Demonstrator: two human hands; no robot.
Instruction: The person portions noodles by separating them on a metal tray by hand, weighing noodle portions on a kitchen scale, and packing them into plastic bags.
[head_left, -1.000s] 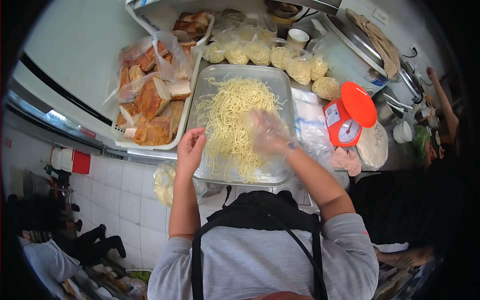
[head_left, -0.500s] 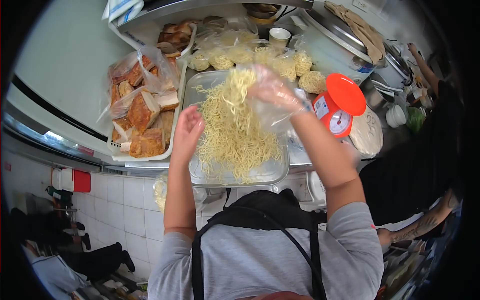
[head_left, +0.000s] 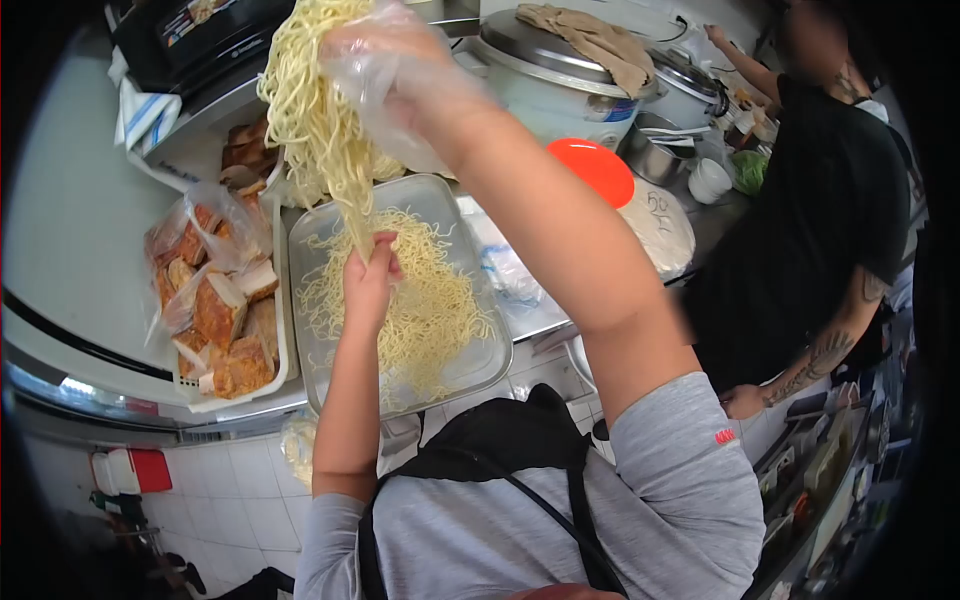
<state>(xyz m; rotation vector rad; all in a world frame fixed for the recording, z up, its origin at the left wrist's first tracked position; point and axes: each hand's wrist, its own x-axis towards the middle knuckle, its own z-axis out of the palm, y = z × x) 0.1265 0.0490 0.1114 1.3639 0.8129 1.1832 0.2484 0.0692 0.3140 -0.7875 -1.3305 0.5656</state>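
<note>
My right hand (head_left: 400, 70), in a clear plastic glove, is raised high and closed on a thick bundle of yellow noodles (head_left: 320, 110). The strands hang down in a narrowing tail. My bare left hand (head_left: 372, 285) has its fingers closed round the lower end of that tail, just above the tray. More loose noodles (head_left: 435, 325) lie spread in the metal tray (head_left: 497, 372) beneath.
To the left, a white basket (head_left: 288, 340) holds roasted meat chunks (head_left: 225, 310), partly in plastic. An orange scale (head_left: 592, 172), a lidded round bag (head_left: 658, 228) and a large cooker (head_left: 550, 80) stand right. A person in black (head_left: 800, 210) is beside me.
My right hand has risen up and away with the noodles, now stretched out long. My left hand has gone from apart to gripping their lower end. The view has shifted right.
</note>
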